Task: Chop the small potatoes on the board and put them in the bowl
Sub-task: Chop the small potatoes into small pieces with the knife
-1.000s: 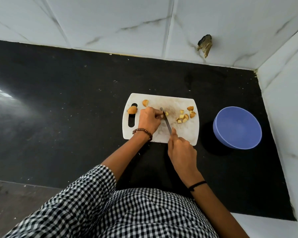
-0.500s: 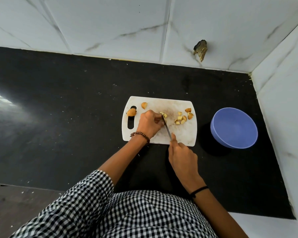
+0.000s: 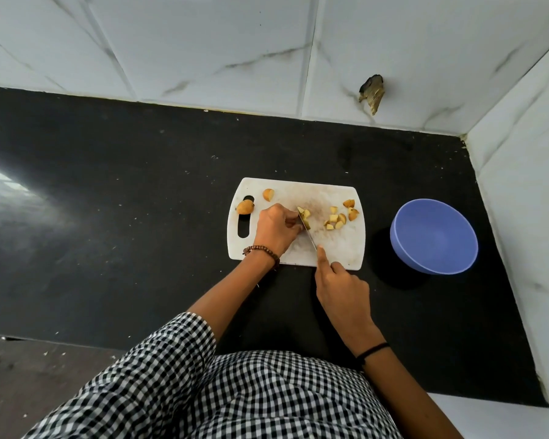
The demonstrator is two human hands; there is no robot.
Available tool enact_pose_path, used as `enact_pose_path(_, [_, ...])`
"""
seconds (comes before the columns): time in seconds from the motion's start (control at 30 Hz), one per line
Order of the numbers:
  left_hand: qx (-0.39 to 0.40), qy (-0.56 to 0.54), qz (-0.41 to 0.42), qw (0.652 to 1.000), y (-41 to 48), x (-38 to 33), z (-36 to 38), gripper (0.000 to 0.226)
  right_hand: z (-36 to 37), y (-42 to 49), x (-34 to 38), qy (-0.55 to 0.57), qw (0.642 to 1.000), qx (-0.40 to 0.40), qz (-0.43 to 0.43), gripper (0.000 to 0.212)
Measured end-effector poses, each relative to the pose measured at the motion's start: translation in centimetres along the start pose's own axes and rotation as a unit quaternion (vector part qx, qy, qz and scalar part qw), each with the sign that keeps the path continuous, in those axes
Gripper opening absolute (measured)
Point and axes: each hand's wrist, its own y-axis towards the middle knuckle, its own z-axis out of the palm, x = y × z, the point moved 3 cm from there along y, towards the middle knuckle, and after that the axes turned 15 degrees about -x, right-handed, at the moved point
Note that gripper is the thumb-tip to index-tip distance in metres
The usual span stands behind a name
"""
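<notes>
White and scuffed, the rectangular plastic chopping board (image 3: 339,248) lies on a black speckled stone counter (image 3: 124,201). Over the board's middle the left hand (image 3: 274,229), with a brown beaded bracelet (image 3: 262,250) at the wrist, has its fingers curled down and pins a pale yellow cut potato piece (image 3: 305,213) to the board. The right hand (image 3: 343,289) reaches across the board's near edge. Its fingers are wrapped round the hidden handle of a thin steel-bladed knife (image 3: 311,239), and the forefinger is stretched along the spine. The blade runs from that edge toward the board's middle and meets the held piece. On the board's right part lies a loose cluster of small yellow-brown chopped potato cubes (image 3: 338,218). At the board's left end a small whole brown-skinned potato (image 3: 245,206) lies across the far end of the handle slot, with a halved potato (image 3: 268,194) just right of it. A round blue plastic bowl (image 3: 433,236) stands on the counter right of the board, apart from it. A white veined tile wall (image 3: 203,42) rises beyond the board's far edge.
</notes>
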Motion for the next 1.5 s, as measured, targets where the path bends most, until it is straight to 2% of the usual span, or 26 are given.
enact_pose_path(0.07, [0.0, 0.005, -0.007, 1.0, 0.1, 0.1, 0.1, 0.01, -0.1, -0.1, 0.1, 0.04, 0.999, 0.011, 0.027, 0.052])
enact_pose_path(0.17, [-0.001, 0.016, 0.002, 1.0, 0.1, 0.1, 0.3, 0.009, -0.4, 0.0, -0.6, 0.15, 0.98, 0.046, 0.126, 0.045])
enact_pose_path(0.37, [0.008, 0.008, -0.021, 1.0, 0.3, 0.5, 1.0, 0.02, -1.5, 0.3, -2.0, 0.276, 0.931, 0.007, 0.239, 0.041])
enact_pose_path(0.53, [0.008, -0.039, -0.052, 0.998, 0.0, 0.6, 0.4, 0.029, -1.2, 0.8, -2.0, 0.294, 0.927, 0.021, 0.232, 0.022])
enact_pose_path(0.77, [-0.062, -0.044, -0.094, 0.993, 0.4, 0.9, -0.7, 0.032, -0.8, 1.0, -0.3, 0.227, 0.957, 0.063, 0.167, 0.024])
enact_pose_path(1.1, [-0.038, -0.032, -0.077, 0.996, 0.0, 1.5, -0.5, 0.03, -1.4, 0.7, -3.6, 0.214, 0.94, 0.008, 0.267, 0.023])
enact_pose_path(1.33, [-0.024, -0.032, -0.068, 0.997, -0.2, 1.3, -0.1, 0.028, -1.3, 0.9, -1.9, 0.23, 0.942, 0.051, 0.239, 0.023])
enact_pose_path(1.4, [-0.022, -0.03, -0.063, 0.997, -0.2, 1.4, -0.1, 0.027, -1.3, 0.8, -2.0, 0.281, 0.911, 0.071, 0.292, 0.024])
enact_pose_path(1.5, [-0.019, -0.027, -0.057, 0.998, -0.3, 1.5, -0.1, 0.027, -1.5, 0.6, -2.8, 0.4, 0.808, 0.121, 0.416, 0.023])
